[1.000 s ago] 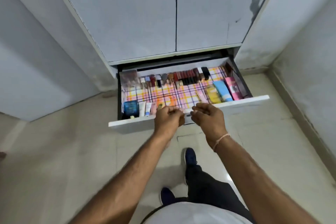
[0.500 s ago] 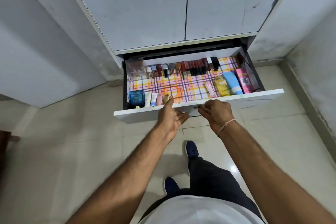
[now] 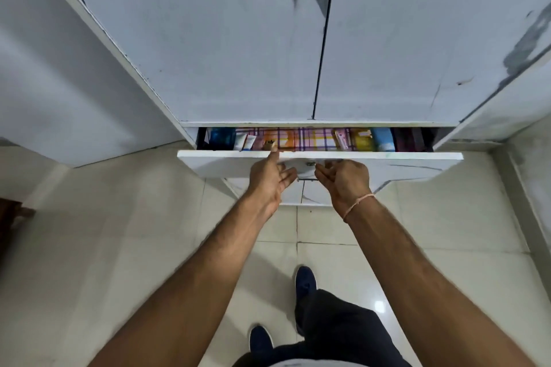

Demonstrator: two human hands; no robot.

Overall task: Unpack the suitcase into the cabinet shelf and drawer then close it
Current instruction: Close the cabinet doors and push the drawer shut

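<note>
Pale tiled floor (image 3: 104, 247) below white cabinet doors (image 3: 238, 48). Drawer (image 3: 226, 162) nearly in — only a thin strip of toiletries showing. Left hand (image 3: 268, 179) flat-fingered against its front, right hand (image 3: 346, 180) loosely curled beside the handle (image 3: 307, 168), holding nothing. Remaining push straight ahead, away from both hands.

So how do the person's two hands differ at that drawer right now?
The left hand has straight fingers, one fingertip on the top edge of the drawer front; the right hand has curled fingers lower down, beside the metal handle. The right wrist wears a thread band; the left wrist is bare. Both are at the front's middle.
</note>
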